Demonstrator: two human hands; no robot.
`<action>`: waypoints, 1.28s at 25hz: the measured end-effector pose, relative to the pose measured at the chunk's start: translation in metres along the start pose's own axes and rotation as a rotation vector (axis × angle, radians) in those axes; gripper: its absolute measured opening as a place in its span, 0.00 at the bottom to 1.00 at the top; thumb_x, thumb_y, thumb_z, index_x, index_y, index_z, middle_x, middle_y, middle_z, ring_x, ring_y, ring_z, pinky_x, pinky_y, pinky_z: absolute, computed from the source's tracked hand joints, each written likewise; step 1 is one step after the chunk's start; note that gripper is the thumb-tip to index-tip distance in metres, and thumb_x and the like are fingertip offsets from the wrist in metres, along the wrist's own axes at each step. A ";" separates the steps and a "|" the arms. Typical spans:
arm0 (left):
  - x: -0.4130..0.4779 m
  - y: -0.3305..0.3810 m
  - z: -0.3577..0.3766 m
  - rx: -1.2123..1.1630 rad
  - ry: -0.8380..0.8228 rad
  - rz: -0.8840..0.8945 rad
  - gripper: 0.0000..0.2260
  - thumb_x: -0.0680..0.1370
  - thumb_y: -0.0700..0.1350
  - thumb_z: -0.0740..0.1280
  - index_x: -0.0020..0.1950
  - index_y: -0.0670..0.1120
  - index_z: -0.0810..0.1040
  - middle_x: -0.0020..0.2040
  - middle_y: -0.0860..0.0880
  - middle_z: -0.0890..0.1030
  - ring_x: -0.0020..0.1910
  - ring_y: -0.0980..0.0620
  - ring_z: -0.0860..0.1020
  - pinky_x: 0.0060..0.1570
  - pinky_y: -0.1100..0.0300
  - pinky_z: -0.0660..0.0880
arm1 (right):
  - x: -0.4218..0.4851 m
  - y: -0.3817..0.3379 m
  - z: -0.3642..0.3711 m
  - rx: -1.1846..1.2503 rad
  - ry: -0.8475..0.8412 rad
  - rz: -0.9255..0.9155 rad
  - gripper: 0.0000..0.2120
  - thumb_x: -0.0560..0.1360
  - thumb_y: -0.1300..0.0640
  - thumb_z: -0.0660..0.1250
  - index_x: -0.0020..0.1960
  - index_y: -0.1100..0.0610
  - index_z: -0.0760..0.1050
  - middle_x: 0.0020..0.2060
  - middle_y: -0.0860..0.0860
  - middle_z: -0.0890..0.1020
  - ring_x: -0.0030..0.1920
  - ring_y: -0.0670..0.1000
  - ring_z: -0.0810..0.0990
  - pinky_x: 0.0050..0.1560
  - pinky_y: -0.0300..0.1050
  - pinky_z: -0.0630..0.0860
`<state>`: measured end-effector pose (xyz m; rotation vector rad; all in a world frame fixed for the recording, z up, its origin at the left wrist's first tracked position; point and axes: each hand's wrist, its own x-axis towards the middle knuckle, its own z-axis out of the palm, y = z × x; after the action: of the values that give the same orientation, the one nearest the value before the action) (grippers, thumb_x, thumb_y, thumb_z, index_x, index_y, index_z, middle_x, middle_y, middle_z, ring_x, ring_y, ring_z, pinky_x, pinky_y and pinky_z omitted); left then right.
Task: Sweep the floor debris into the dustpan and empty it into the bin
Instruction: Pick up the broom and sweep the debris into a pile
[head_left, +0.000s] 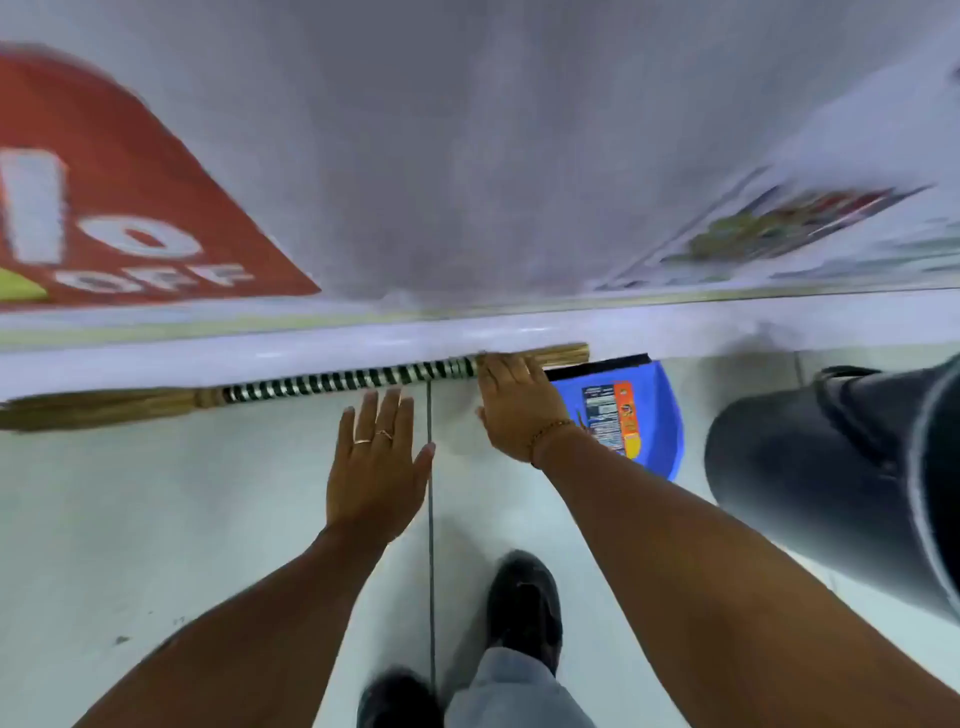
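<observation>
A straw broom (332, 382) with a black-and-white striped handle lies on the floor along the foot of a white counter. Its brush end (98, 408) points left. A blue dustpan (652, 410) with a colourful label stands against the counter at the right, partly hidden behind my right wrist. My right hand (517, 410) reaches out flat, with its fingers laid over the right end of the broom handle and not curled around it. My left hand (376, 462) hovers over the floor just short of the handle, fingers spread and holding nothing. A small dark speck (120, 640) lies on the floor at the lower left.
A dark round bin (831, 483) stands close on the right. The white counter front (467, 156) fills the upper view, with a red discount sign (119, 208) on its left and a printed poster (795, 218) on its right. My dark shoes (524, 608) stand on pale floor tiles.
</observation>
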<state>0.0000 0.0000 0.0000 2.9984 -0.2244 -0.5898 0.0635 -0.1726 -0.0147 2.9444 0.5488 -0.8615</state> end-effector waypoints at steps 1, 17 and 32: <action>0.008 -0.005 0.030 0.017 -0.033 -0.006 0.27 0.76 0.54 0.50 0.67 0.38 0.70 0.68 0.39 0.73 0.69 0.38 0.70 0.66 0.40 0.67 | 0.022 -0.005 0.018 -0.047 -0.048 -0.012 0.27 0.80 0.57 0.52 0.77 0.63 0.51 0.77 0.59 0.54 0.77 0.59 0.52 0.76 0.57 0.47; -0.117 -0.018 -0.010 -0.215 -0.300 -0.308 0.26 0.81 0.52 0.50 0.75 0.40 0.51 0.78 0.42 0.54 0.77 0.43 0.50 0.76 0.47 0.47 | -0.041 -0.058 -0.048 -0.017 -0.224 -0.218 0.27 0.79 0.60 0.55 0.76 0.55 0.54 0.65 0.59 0.70 0.56 0.63 0.78 0.48 0.54 0.74; -0.289 -0.050 -0.156 -0.262 -0.281 -0.311 0.26 0.81 0.53 0.48 0.76 0.44 0.47 0.78 0.46 0.52 0.78 0.48 0.47 0.77 0.52 0.43 | -0.191 -0.173 -0.138 -0.039 -0.202 0.260 0.22 0.80 0.61 0.51 0.74 0.56 0.61 0.61 0.57 0.75 0.59 0.62 0.76 0.52 0.52 0.74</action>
<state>-0.1986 0.1021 0.2461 2.7035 0.2894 -0.9849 -0.0740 -0.0556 0.2151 2.7642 0.1654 -1.0813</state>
